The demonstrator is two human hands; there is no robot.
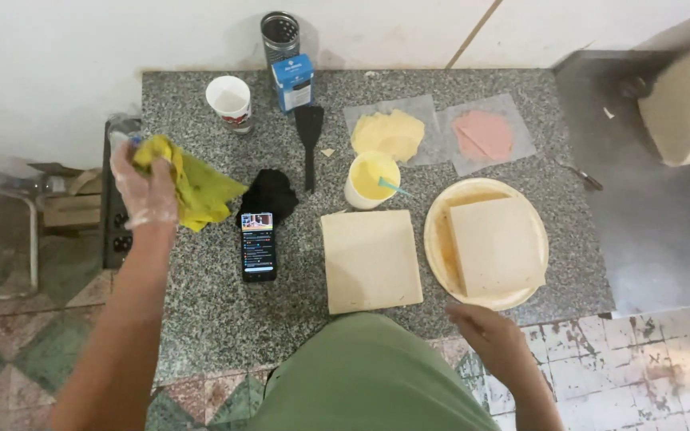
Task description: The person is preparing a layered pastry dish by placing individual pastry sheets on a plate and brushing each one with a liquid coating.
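Observation:
My left hand (142, 185), in a clear plastic glove, grips a crumpled yellow cloth (195, 187) above the left edge of the grey granite counter (217, 295). My right hand (490, 337) hangs bare below the counter's front edge, fingers loosely apart, holding nothing. It is nearest the round yellowish plate (438, 239), which carries a square slab of crustless bread (497, 246). A second square slab (370, 260) lies flat on the counter to the left of the plate.
A phone (258, 246) with a lit screen lies by a black cloth (270, 194). Behind stand a yellow-filled cup (370, 180), black spatula (309, 142), paper cup (229, 101), blue carton (292, 81), metal grater (279, 33). Cheese (389, 133) and ham (484, 134) lie on paper.

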